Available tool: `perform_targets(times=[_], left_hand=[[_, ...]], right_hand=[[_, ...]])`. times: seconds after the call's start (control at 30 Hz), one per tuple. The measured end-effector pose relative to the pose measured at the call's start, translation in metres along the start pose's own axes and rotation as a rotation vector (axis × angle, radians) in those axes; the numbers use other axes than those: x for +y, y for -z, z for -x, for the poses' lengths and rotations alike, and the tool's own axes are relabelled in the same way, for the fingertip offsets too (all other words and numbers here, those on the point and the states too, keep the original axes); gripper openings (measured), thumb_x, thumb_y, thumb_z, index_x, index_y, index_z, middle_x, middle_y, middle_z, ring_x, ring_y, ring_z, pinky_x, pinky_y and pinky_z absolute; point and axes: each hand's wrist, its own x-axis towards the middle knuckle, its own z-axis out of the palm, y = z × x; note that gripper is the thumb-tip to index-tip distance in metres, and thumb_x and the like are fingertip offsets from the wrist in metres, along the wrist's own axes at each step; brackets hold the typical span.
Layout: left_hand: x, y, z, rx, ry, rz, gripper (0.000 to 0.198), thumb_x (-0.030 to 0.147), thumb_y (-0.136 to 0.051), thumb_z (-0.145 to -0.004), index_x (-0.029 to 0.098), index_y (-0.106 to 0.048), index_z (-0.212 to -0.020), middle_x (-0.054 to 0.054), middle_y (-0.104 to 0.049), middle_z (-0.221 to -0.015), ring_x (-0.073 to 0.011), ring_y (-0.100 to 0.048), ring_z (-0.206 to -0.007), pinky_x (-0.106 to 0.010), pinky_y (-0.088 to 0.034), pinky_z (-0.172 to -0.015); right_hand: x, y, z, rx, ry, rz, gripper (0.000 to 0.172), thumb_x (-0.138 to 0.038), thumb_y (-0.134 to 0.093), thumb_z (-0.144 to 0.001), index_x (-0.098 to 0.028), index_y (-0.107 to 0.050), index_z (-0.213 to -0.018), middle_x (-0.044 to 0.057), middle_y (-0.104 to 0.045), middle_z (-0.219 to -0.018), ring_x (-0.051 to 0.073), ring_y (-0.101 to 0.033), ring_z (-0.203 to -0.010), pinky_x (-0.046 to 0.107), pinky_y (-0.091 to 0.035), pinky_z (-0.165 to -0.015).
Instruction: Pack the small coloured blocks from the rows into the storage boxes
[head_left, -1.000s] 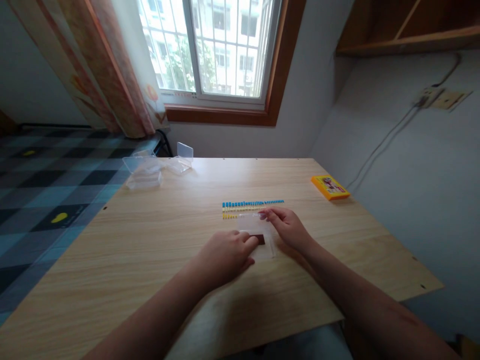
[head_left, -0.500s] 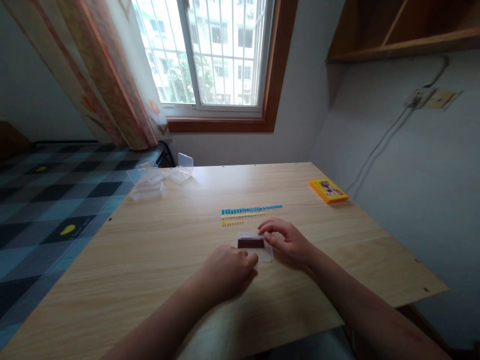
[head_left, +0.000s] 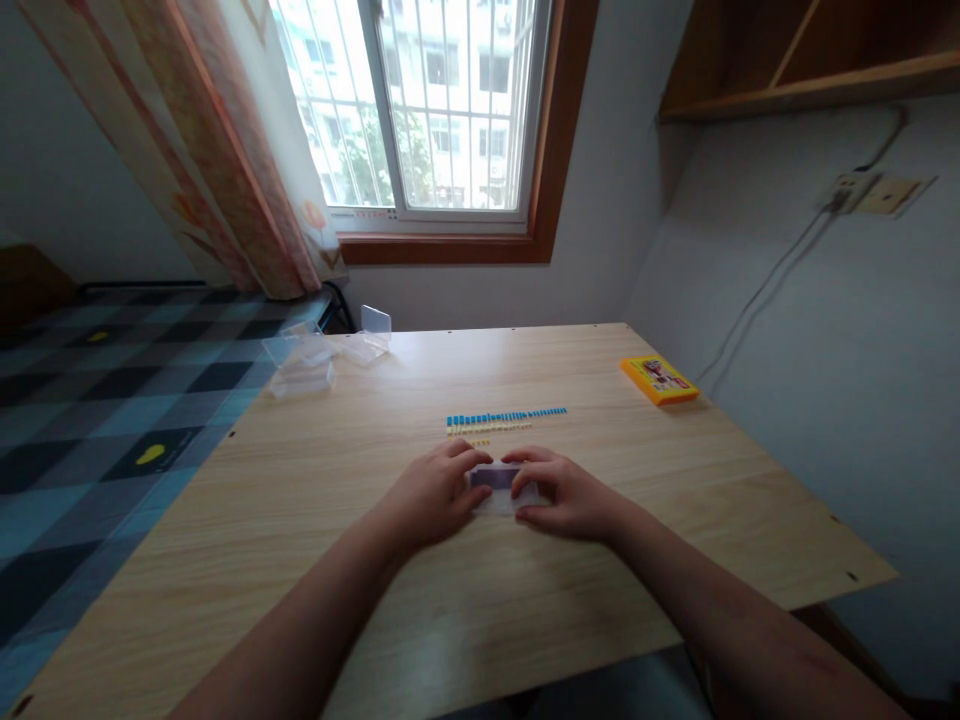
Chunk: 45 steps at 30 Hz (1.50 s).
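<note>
A small clear plastic case (head_left: 498, 503) with dark contents lies on the wooden table between my hands. My left hand (head_left: 442, 490) grips its left side, thumb in front and fingers behind. On the right side, my right hand (head_left: 564, 495) holds the case between curled fingers and thumb. Just beyond the case are rows of small pieces: a blue row (head_left: 495, 417) farthest away, a pale row (head_left: 499, 428) nearer, and a yellow row (head_left: 481, 442) partly hidden by my left hand.
Clear open plastic boxes (head_left: 304, 375) stand at the table's back left corner. A yellow-orange box (head_left: 658, 380) lies near the right edge. A checkered bed (head_left: 150, 400) adjoins the left, and a wooden shelf (head_left: 817, 97) hangs at upper right.
My left hand has moved forward to the case's left side, and its fingers have spread around it. My right hand has closed around the right side. The dark contents now look paler.
</note>
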Motion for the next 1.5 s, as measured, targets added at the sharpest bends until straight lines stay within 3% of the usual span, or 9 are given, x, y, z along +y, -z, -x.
perform_targets(times=[0.43,0.67,0.8,0.93,1.03,1.17,1.3,1.5], left_hand=[[0.003,0.002,-0.002,-0.032,0.098,0.098,0.030,0.026,-0.068,-0.087,0.025,-0.071,-0.116,-0.005,-0.069,-0.112,-0.0196,-0.065,-0.091,-0.033,-0.053,-0.082],[0.000,0.000,-0.003,-0.023,0.062,0.062,0.031,0.028,-0.067,-0.087,0.023,-0.070,-0.117,-0.007,-0.070,-0.113,-0.0228,-0.067,-0.101,-0.036,-0.054,-0.088],[-0.008,-0.001,-0.004,0.109,0.037,0.072,0.029,0.033,-0.057,-0.095,0.023,-0.068,-0.120,-0.008,-0.069,-0.117,-0.0223,-0.067,-0.100,-0.037,-0.054,-0.089],[-0.022,0.001,-0.008,0.320,0.097,0.153,0.034,0.041,-0.046,-0.100,0.020,-0.070,-0.113,-0.007,-0.069,-0.102,-0.0205,-0.066,-0.084,-0.035,-0.055,-0.078],[-0.034,0.004,-0.011,0.487,0.185,0.215,0.039,0.047,-0.045,-0.098,0.019,-0.071,-0.107,-0.008,-0.071,-0.103,-0.0231,-0.067,-0.088,-0.034,-0.054,-0.075],[-0.051,0.004,-0.014,0.604,0.323,0.234,0.041,0.050,-0.045,-0.094,0.020,-0.071,-0.104,-0.007,-0.073,-0.099,-0.0256,-0.067,-0.090,-0.036,-0.054,-0.076],[-0.068,-0.001,-0.016,0.642,0.438,0.285,0.045,0.054,-0.044,-0.092,0.021,-0.071,-0.104,-0.005,-0.070,-0.090,-0.0256,-0.067,-0.085,-0.034,-0.053,-0.071],[-0.078,-0.003,-0.019,0.644,0.526,0.334,0.046,0.055,-0.045,-0.090,0.021,-0.071,-0.107,-0.005,-0.070,-0.091,-0.0248,-0.066,-0.081,-0.032,-0.051,-0.064]], right_hand=[[0.001,0.000,0.000,-0.006,-0.070,-0.078,0.016,-0.021,-0.082,-0.078,-0.024,-0.076,-0.092,0.011,-0.063,-0.143,0.029,-0.060,-0.132,0.046,-0.045,-0.111],[-0.001,-0.001,-0.001,-0.013,-0.021,0.054,0.035,-0.020,-0.085,-0.073,-0.022,-0.068,-0.104,0.013,-0.062,-0.142,0.029,-0.058,-0.132,0.046,-0.045,-0.109],[-0.008,-0.005,-0.004,0.031,-0.043,0.098,0.035,-0.018,-0.084,-0.071,-0.022,-0.064,-0.099,0.011,-0.066,-0.134,0.028,-0.062,-0.121,0.041,-0.048,-0.102],[-0.014,0.002,0.000,0.085,-0.112,0.109,0.031,-0.019,-0.083,-0.071,-0.022,-0.063,-0.095,0.008,-0.069,-0.127,0.026,-0.065,-0.111,0.038,-0.050,-0.097],[-0.016,0.021,0.012,0.150,-0.183,0.128,0.029,-0.022,-0.083,-0.071,-0.023,-0.064,-0.094,0.006,-0.071,-0.119,0.025,-0.066,-0.106,0.038,-0.050,-0.095],[-0.008,0.063,0.036,0.250,-0.287,0.237,0.025,-0.022,-0.080,-0.074,-0.023,-0.063,-0.092,0.006,-0.073,-0.107,0.023,-0.067,-0.095,0.035,-0.050,-0.086],[0.017,0.118,0.057,0.421,-0.475,0.385,0.029,-0.035,-0.079,-0.075,-0.021,-0.065,-0.097,0.006,-0.073,-0.098,0.022,-0.066,-0.083,0.031,-0.048,-0.072],[0.071,0.195,0.068,0.640,-0.680,0.550,0.032,-0.039,-0.079,-0.073,-0.021,-0.063,-0.094,0.008,-0.073,-0.098,0.023,-0.066,-0.081,0.029,-0.046,-0.067]])
